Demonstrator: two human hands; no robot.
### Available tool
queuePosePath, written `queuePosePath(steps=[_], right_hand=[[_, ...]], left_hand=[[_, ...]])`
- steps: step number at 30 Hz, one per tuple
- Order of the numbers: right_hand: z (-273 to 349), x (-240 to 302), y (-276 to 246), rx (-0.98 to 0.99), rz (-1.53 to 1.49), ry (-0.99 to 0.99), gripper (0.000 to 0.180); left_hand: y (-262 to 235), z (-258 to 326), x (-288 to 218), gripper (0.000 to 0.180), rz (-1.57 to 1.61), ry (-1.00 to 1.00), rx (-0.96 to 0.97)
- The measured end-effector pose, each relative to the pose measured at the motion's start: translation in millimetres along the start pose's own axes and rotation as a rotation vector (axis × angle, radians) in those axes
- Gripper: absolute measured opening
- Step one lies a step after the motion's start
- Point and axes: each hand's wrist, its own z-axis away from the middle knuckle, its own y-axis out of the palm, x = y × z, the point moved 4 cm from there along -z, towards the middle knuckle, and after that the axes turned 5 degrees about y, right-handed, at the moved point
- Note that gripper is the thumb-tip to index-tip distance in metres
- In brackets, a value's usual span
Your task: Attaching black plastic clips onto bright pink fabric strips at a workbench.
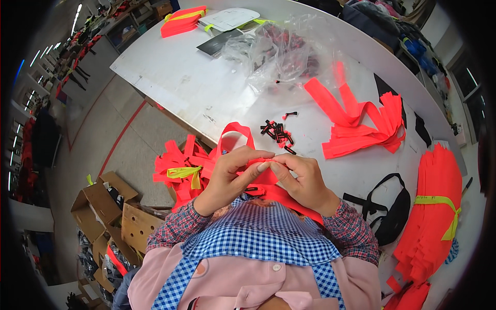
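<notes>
We hold a red strap (261, 173) between both hands at the centre of the frame, just above our checked apron (258, 237). Our left hand (230, 173) pinches the strap from the left, thumb and fingers closed on it; our right hand (302, 178) pinches it from the right, and the fingertips of the two hands meet over the fabric. The strap rises behind the hands into a loop (236, 135) and runs down under the right hand toward our chest.

On the white desk (191, 82), just above and right of the hands, lies a small heap of black clips (279, 133). Farther up sits a clear bag (281, 51) with more dark pieces inside. To the right of centre a pile of loose red straps (361, 126) spreads out, well apart from the hands. At the right edge a thick red stack (434, 206) is tied with a yellow band (439, 201), and a black pouch (392, 212) lies between it and our right sleeve. Left of the hands more red straps tied with a yellow band (186, 172) hang off the desk edge. Cardboard boxes (103, 206) stand on the floor at lower left.
</notes>
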Motion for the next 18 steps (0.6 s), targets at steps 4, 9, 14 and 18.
queuePosePath(steps=[4, 9, 14, 18], right_hand=[[2.0, -4.1, 3.2, -0.005, 0.063, -0.077, 0.016], [13.3, -30.1, 33.1, 0.043, -0.132, 0.132, 0.019], [19.2, -63.0, 57.9, -0.045, -0.955, 0.425, 0.023], [-0.1, -86.0, 48.7, 0.128, -0.811, 0.600, 0.028]], left_hand=[[-1.7, 4.3, -6.4, 0.019, -0.198, 0.120, 0.002], [5.8, 14.7, -7.8, 0.023, -0.431, 0.297, -0.129], [9.6, 18.9, -6.9, 0.026, -0.538, 0.411, -0.089], [-10.1, 20.7, 13.0, 0.028, -0.234, 0.010, -0.029]])
